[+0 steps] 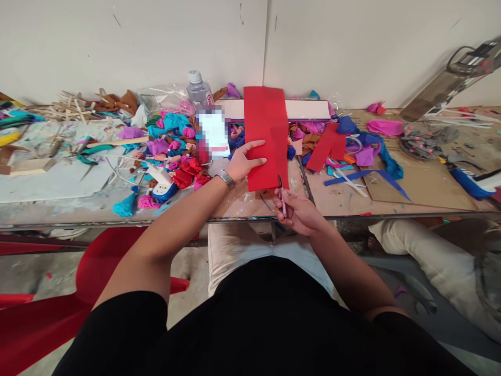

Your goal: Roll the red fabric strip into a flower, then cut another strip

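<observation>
A long red sheet [266, 117], creased down its length, lies in front of me over the table. My left hand [243, 163] holds it at the left side, with thumb and forefinger spread on top; the remaining fingers are mostly hidden. Near the lower right corner, my right hand [299, 211] is closed around a small pair of scissors [283, 202] with pinkish handles. The dark blades point away from me and overlap the sheet's near edge. To the right lie smaller red pieces [324, 149] among colourful scraps.
A phone [214, 134] with a lit screen leans before a clear bottle [199, 91]. Crumpled coloured pieces [172, 122] surround a power socket [164, 190]. Behind the sheet is a long white box [307, 109]. Cardboard [422, 183] and a dark bottle [434, 86] are on the right.
</observation>
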`<act>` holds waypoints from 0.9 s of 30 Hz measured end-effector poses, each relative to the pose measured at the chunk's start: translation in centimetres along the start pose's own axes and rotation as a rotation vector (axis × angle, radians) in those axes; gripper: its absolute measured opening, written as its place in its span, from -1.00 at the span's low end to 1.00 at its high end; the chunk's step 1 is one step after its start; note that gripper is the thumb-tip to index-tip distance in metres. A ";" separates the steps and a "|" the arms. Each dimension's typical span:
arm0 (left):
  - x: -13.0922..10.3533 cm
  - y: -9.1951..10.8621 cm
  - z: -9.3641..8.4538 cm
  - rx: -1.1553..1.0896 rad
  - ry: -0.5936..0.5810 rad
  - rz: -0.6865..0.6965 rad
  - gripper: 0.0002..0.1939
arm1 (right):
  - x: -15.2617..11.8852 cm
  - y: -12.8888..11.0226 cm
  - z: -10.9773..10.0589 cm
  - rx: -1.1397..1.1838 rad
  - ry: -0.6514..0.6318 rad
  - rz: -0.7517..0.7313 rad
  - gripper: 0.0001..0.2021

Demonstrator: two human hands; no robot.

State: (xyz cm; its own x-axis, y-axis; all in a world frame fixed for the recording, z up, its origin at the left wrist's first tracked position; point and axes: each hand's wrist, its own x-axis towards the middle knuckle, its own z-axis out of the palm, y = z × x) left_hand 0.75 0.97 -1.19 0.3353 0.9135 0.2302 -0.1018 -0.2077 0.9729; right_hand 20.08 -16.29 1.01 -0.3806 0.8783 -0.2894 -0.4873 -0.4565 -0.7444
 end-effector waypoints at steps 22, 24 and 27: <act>-0.2 0.2 0.2 0.013 0.038 0.029 -0.46 | -0.8 0.0 0.2 -0.002 0.045 -0.013 -0.79; -0.1 0.1 0.2 0.030 0.036 0.043 -0.48 | -0.7 0.0 0.2 -0.007 0.047 -0.022 -0.80; -0.1 0.0 0.2 0.042 0.031 0.053 -0.48 | -0.7 0.0 0.2 -0.014 0.054 -0.032 -0.82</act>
State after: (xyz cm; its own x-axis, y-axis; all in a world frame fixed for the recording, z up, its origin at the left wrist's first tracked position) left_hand 0.87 0.82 -1.24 0.3009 0.9113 0.2810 -0.0786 -0.2699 0.9597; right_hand 20.15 -16.94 1.32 -0.3222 0.8988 -0.2974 -0.4871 -0.4268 -0.7620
